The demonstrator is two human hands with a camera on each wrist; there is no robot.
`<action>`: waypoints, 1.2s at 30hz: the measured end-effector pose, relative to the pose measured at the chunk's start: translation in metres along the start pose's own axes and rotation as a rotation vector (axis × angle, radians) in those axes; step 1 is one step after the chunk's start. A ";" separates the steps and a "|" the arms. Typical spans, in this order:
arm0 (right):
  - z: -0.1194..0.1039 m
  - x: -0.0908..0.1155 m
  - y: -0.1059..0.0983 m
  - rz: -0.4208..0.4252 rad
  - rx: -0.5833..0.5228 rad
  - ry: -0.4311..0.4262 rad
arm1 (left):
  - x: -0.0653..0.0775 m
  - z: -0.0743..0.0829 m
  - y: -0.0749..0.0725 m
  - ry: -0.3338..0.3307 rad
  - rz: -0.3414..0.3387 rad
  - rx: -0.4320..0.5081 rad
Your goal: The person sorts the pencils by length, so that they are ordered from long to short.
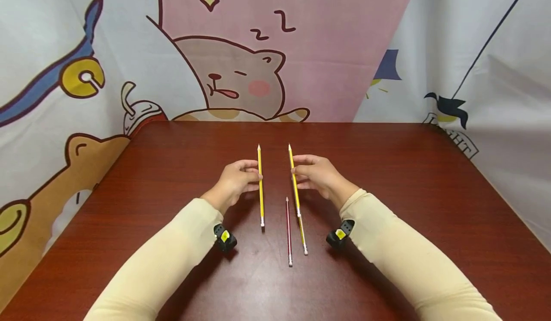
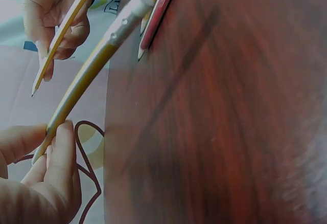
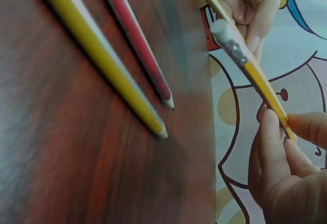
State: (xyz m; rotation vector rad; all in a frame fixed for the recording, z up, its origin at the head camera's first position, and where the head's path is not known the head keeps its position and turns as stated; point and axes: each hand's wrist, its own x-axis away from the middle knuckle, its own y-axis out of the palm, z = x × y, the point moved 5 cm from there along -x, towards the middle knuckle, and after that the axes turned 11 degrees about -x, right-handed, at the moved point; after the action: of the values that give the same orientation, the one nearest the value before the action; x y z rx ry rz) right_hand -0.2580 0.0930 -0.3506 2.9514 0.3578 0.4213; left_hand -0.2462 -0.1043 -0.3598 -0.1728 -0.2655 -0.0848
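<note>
Item, left hand (image 1: 236, 181): I log it raised over the table (image 1: 413, 206), turned inward, thumb and fingertips pinching the first yellow pencil (image 1: 261, 199) along its shaft, point far, eraser end near. Item, right hand (image 1: 322, 175): a near mirror of the left, also raised and turned inward, its thumb and fingertips pinching the second yellow pencil (image 1: 294, 182), point far, the eraser end leaning slightly right. The two held pencils stand apart, side by side around the middle of the scene. Item, forearms: a pair in cream sleeves (image 1: 168, 251), entering from near left and near right and slanting inward to the wrists, a small black wrist camera (image 1: 225, 237) showing below each one. Item, red pencil (image 1: 289, 230): one, lying on the table between the hands and nearer than they are, point far. Item, third yellow pencil (image 1: 303, 235): one, lying just right of the red; from the head view the held pencil covers its far part, while the right wrist view gives me its sharpened tip (image 3: 162, 132) beside the red one's. Item, backdrop: a cartoon-printed cloth (image 1: 344, 29) behind the far edge.
</note>
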 end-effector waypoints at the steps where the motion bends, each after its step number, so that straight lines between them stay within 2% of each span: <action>1: -0.001 -0.002 0.001 0.004 -0.005 -0.001 | -0.002 0.000 0.000 -0.002 -0.001 0.002; 16: -0.005 -0.038 0.022 0.076 -0.052 0.030 | -0.028 0.011 -0.020 -0.007 -0.028 -0.033; 22: -0.005 -0.052 0.027 0.080 -0.067 0.042 | -0.040 0.011 -0.024 -0.004 -0.051 -0.032; 36: 0.008 -0.082 0.041 0.120 -0.041 0.104 | -0.065 0.006 -0.030 -0.038 -0.048 -0.090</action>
State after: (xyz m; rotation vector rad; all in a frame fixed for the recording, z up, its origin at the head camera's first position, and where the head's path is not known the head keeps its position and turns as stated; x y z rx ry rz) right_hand -0.3231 0.0325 -0.3722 2.9279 0.1811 0.5917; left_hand -0.3135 -0.1289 -0.3670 -0.2574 -0.3039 -0.1416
